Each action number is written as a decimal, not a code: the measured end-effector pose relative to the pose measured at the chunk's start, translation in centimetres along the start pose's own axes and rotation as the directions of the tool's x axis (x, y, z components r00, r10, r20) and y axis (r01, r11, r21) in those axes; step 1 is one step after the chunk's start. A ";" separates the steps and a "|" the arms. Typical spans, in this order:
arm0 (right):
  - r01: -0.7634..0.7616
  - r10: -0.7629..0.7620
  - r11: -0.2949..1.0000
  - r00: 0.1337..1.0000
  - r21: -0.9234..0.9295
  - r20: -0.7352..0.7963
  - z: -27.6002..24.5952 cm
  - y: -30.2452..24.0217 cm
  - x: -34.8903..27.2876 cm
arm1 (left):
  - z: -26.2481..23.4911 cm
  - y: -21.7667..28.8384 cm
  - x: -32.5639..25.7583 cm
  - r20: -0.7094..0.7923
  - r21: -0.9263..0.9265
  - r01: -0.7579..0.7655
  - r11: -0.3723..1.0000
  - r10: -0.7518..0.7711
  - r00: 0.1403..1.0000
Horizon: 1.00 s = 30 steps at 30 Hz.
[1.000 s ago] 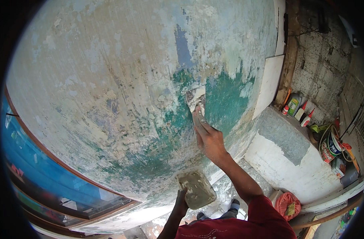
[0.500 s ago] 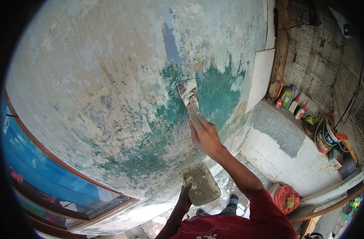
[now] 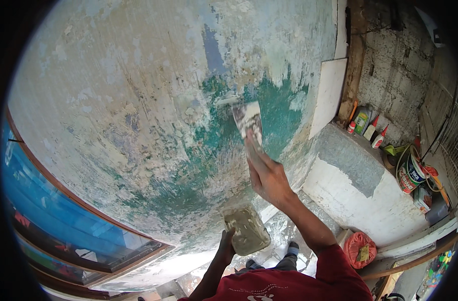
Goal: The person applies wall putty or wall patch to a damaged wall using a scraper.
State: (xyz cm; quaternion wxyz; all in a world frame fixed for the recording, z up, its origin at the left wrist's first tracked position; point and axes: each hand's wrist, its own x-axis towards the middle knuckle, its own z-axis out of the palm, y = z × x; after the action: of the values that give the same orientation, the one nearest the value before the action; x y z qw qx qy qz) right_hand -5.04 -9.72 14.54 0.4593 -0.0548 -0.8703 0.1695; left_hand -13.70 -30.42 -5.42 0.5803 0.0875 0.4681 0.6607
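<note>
Rightward, a round paint tin (image 3: 411, 173) (red-green label) sits.

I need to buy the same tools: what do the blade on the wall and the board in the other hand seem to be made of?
The putty knife in the right hand looks like thin flat metal, smeared with pale filler. The hawk board held by the left hand is a flat rectangular slab caked in grey putty; its material underneath is hidden.

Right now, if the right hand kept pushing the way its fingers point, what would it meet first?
The right hand presses a putty knife flat to the wall; onward lies the green paint patch, probably.
</note>
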 end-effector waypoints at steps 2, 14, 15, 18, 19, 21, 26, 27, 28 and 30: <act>0.027 -0.030 0.999 0.996 -0.040 -0.079 -0.1 0.5 1.6 | 0.8 -0.3 0.0 0.007 0.018 0.005 1.000 -0.005 1.000; -0.053 0.039 0.996 0.983 0.069 0.180 0.0 0.0 0.1 | 0.2 -0.8 -0.8 -0.061 -0.032 -0.033 0.999 0.031 0.998; -0.009 0.006 0.999 0.996 0.036 0.086 0.3 -0.3 0.8 | -0.1 -0.8 -0.8 -0.071 -0.022 -0.026 0.999 0.024 0.997; 0.033 -0.037 0.997 0.998 -0.073 -0.050 1.2 0.7 2.2 | 0.6 -0.9 -0.5 -0.068 -0.002 -0.001 1.000 0.001 0.998; 0.039 -0.051 0.991 0.995 -0.129 -0.087 1.9 1.4 2.4 | 0.9 -0.8 -0.4 -0.070 0.002 0.008 1.000 -0.007 0.998; 0.012 -0.022 0.991 0.997 -0.136 -0.076 4.0 2.3 2.6 | 0.3 -1.0 -0.2 -0.030 -0.047 0.001 0.999 -0.003 1.000; 0.016 -0.042 0.983 0.990 -0.183 -0.135 7.4 4.0 3.0 | -0.5 -1.3 -0.3 -0.031 -0.142 -0.008 0.990 0.004 1.000; 0.008 -0.028 0.983 0.994 -0.184 -0.109 7.5 4.3 3.0 | -0.6 -1.3 -0.4 -0.033 -0.137 -0.024 0.990 0.019 0.999; -0.002 -0.012 0.983 0.997 -0.183 -0.080 7.4 4.2 2.9 | -0.8 -1.4 -0.3 -0.035 -0.138 -0.022 0.990 0.017 0.999; -0.013 0.001 0.983 0.998 -0.183 -0.065 7.1 3.9 2.3 | -1.1 -1.5 -0.1 -0.066 -0.040 -0.033 0.999 0.030 0.997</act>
State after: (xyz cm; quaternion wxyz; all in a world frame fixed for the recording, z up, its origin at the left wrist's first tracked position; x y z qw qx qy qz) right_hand -12.44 -7.25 11.29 0.4797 -0.1053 -0.8666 0.0883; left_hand -13.34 -31.19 -7.08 0.5557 0.0613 0.4720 0.6817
